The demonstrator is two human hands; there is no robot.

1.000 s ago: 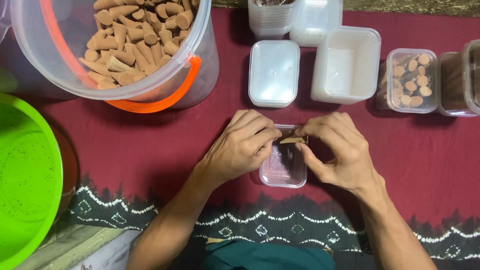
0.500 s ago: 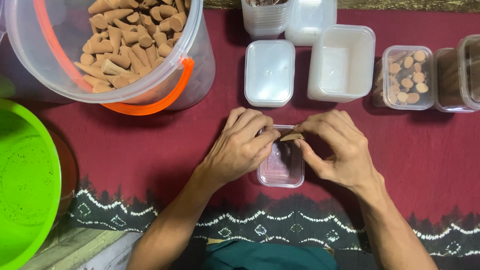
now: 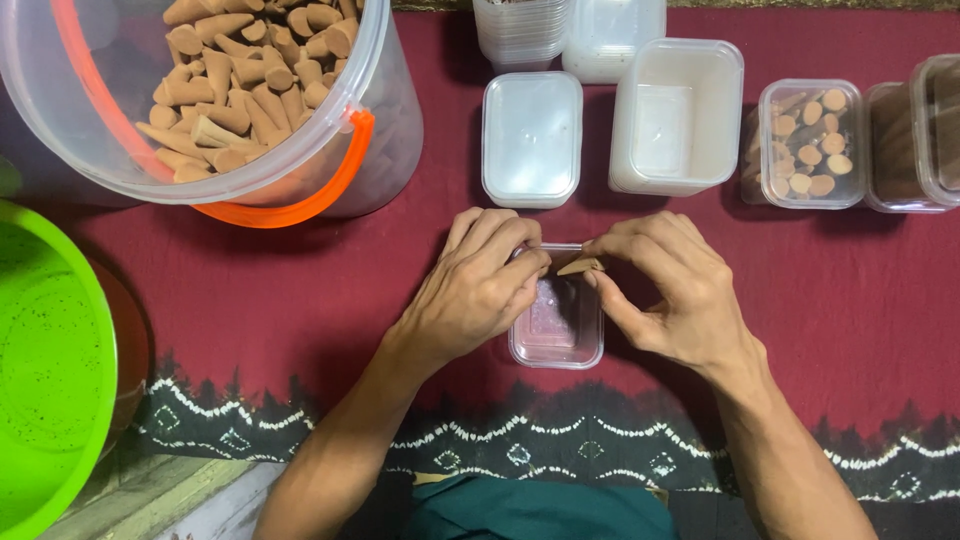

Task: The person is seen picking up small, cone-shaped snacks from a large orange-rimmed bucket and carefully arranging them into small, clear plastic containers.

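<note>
While both hands hover over the same small clear box [image 3: 556, 325], the right hand [image 3: 665, 295] pinches a tan cone [image 3: 580, 266] between thumb and forefinger, its point aimed at nine o'clock toward the other hand, low over the box's open top so that the piece can be steered into the narrow space. Opposite it, the left hand [image 3: 478, 290] curls over the box's nine-o'clock rim with fingers bunched together at the top corner; whether it grips a cone of its own or only steadies the box I cannot tell, since the fingertips hide what is under them. Most of the box floor shows bare and pinkish through the plastic; its far end is covered by the fingers. At twelve o'clock from the hands lies a white rectangular lid [image 3: 531, 138], and at one o'clock an empty white tub [image 3: 676, 118], with stacked clear tubs [image 3: 524, 30] beyond. Further round at two o'clock sits a filled clear box [image 3: 810, 143] of cones standing on end, another closed one [image 3: 915, 135] just beside it. At ten o'clock a big clear bucket [image 3: 200, 100] with an orange handle holds loose cones, near enough for reaching, and a green basin [image 3: 45, 370] sits at nine o'clock on the maroon cloth [image 3: 850, 300].
</note>
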